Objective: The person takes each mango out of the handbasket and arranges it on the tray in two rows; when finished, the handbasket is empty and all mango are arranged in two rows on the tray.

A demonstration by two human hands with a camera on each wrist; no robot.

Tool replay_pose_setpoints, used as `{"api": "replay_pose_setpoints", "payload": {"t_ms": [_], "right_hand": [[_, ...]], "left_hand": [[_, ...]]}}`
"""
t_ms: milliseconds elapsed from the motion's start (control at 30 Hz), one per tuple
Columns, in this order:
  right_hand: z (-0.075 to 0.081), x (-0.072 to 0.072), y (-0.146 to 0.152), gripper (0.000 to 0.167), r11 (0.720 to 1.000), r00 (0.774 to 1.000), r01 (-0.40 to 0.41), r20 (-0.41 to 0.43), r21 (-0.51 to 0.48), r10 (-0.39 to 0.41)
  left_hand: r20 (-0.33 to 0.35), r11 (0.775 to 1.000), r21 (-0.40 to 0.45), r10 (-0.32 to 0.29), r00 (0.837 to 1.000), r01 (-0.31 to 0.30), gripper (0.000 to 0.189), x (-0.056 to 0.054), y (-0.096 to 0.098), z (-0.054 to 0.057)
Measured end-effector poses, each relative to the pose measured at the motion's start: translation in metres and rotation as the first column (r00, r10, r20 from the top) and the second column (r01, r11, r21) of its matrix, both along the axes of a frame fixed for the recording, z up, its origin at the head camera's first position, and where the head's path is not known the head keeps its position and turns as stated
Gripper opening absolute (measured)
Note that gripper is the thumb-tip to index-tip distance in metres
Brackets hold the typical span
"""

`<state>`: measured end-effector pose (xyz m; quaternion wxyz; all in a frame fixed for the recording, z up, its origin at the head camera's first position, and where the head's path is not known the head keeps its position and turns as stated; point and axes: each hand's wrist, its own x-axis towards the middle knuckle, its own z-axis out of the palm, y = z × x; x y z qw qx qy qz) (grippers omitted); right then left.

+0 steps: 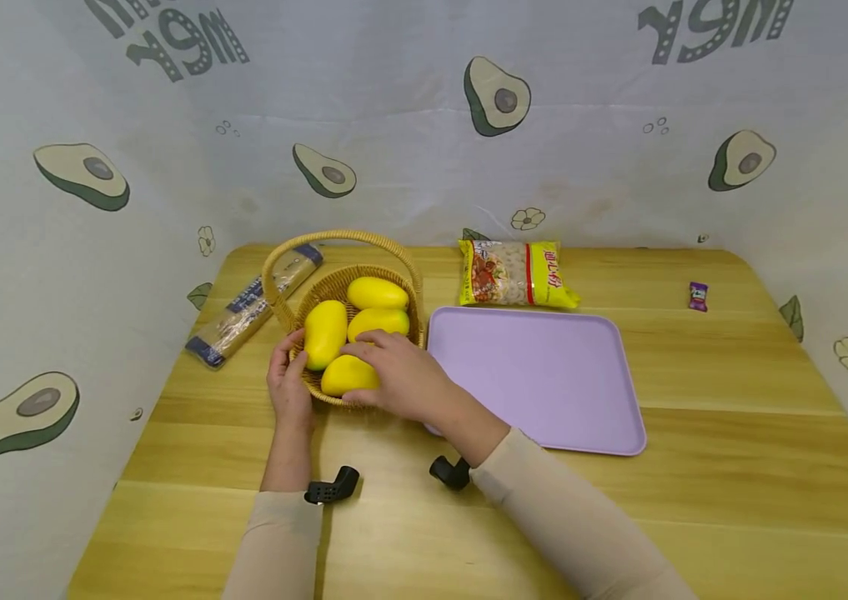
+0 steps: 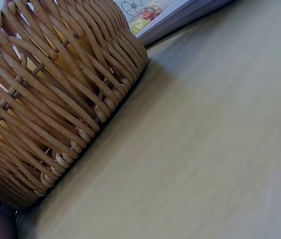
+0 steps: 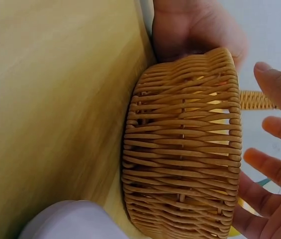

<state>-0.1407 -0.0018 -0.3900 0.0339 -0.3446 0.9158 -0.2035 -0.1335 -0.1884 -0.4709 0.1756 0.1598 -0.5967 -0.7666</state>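
Note:
A round wicker basket (image 1: 344, 398) with an arched handle stands on the wooden table and holds several yellow mangoes (image 1: 377, 293). My left hand (image 1: 292, 387) holds the basket's left side, thumb by the rim; part of it also shows at the top of the right wrist view. Over the basket's front right, my right hand (image 1: 404, 375) reaches across the mangoes with fingers spread and slightly bent. Its fingertips are right at the front mango (image 1: 348, 377) and partly cover it. The wicker wall (image 2: 55, 99) fills much of the left wrist view.
Right of the basket lies a lilac tray (image 1: 536, 375). Behind the tray is a yellow food bag (image 1: 517, 273) with a clear window. A long pack of noodles (image 1: 254, 304) lies left of the basket. One small purple-wrapped sweet (image 1: 698, 297) sits at the far right.

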Motion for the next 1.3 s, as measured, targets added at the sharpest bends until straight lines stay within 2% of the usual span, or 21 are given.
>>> {"api": "replay_pose_setpoints", "payload": {"t_ms": [433, 667, 933, 1167, 1300], "right_hand": [[0.001, -0.002, -0.001, 0.058, 0.999, 1.0, -0.001, 0.009, 0.034, 0.001], [0.0, 0.0, -0.005, 0.058, 0.995, 1.0, 0.009, -0.022, 0.1, -0.007], [0.003, -0.001, -0.01, 0.057, 0.991, 1.0, -0.011, -0.02, 0.134, 0.014], [0.01, -0.004, -0.019, 0.059, 0.969, 1.0, -0.027, 0.0, 0.247, 0.028], [0.01, -0.006, -0.024, 0.06, 0.949, 0.999, -0.032, -0.017, 0.312, 0.039]], "left_hand": [[0.009, 1.0, -0.006, -0.014, 1.0, 0.014, 0.033, 0.0, -0.001, 0.0], [-0.001, 1.0, -0.009, -0.009, 1.0, 0.009, 0.033, 0.001, 0.0, 0.0], [-0.001, 1.0, -0.014, -0.007, 1.0, 0.007, 0.033, 0.001, 0.0, -0.001], [0.001, 1.0, -0.015, -0.005, 1.0, 0.005, 0.033, 0.001, 0.0, 0.0], [0.005, 1.0, -0.016, -0.006, 1.0, 0.006, 0.033, 0.0, -0.001, -0.002]]}}
